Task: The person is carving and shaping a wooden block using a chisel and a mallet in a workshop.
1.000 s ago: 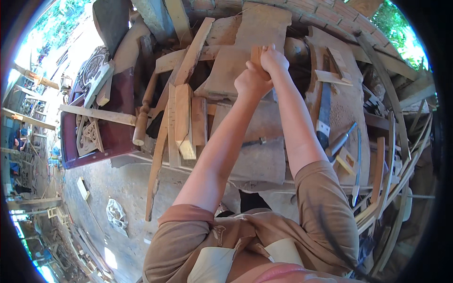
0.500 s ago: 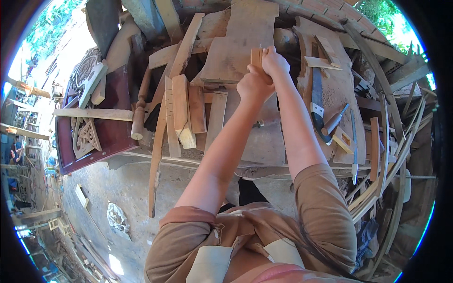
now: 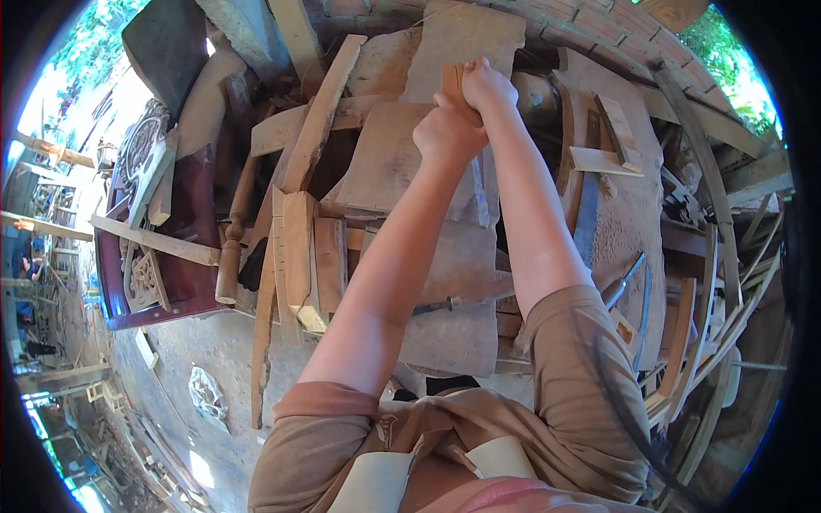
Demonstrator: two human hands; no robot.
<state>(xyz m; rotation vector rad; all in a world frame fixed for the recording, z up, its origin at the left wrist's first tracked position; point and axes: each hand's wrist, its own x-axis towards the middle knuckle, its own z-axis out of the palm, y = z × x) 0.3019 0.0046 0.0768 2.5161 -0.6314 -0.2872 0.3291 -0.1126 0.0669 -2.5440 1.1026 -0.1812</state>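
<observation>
Over the far part of the workbench, my two arms stretch out with the hands close together. A small brown wooden block (image 3: 453,84) stands up between them. My left hand (image 3: 449,130) is closed around its lower part. Just beyond and to the right, my right hand (image 3: 486,85) is closed against the block's side; its fingertips are partly hidden. Beneath the hands lies a wide, flat brown board (image 3: 389,158) with uneven edges. A thin tool with a dark shaft (image 3: 440,305) lies nearer me, partly covered by my left forearm.
Wooden blocks (image 3: 299,248) and a turned spindle (image 3: 231,256) lie left of my arms. A dark red panel (image 3: 192,205) with carved pieces is farther left. On the right are a saw blade (image 3: 587,214), wood strips and a blue-shafted tool (image 3: 633,269). A brick wall (image 3: 590,34) stands behind.
The whole view has shifted, and the bench sits differently in it. Both hands, still closed on the block, appear slightly farther up and left. More of the thin tool shows.
</observation>
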